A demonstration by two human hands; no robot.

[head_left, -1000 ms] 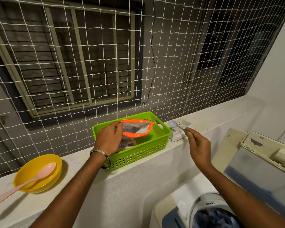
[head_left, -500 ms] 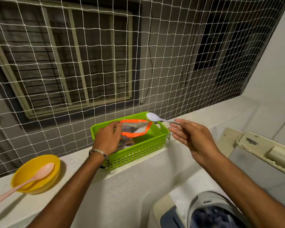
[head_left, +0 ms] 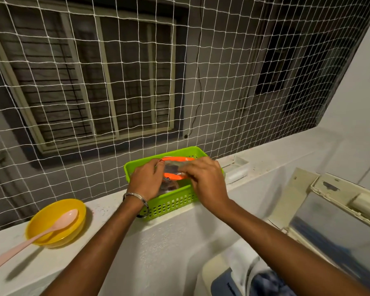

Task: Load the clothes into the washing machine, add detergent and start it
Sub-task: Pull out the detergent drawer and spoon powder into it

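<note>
While the white spoon seen a moment ago is now hidden, entries run by size: washing machine (head_left: 233, 272), lower right, lid up, dark clothes (head_left: 269, 283) inside; ledge (head_left: 179, 242); green basket (head_left: 171, 205) on it; orange-rimmed detergent pouch (head_left: 174, 175) in the basket; left hand (head_left: 146, 180), fingers clamped on the pouch's rim; right hand (head_left: 207, 180), moved from ledge to pouch mouth, fingers closed, contents untellable. Judgement: scooping detergent.
</note>
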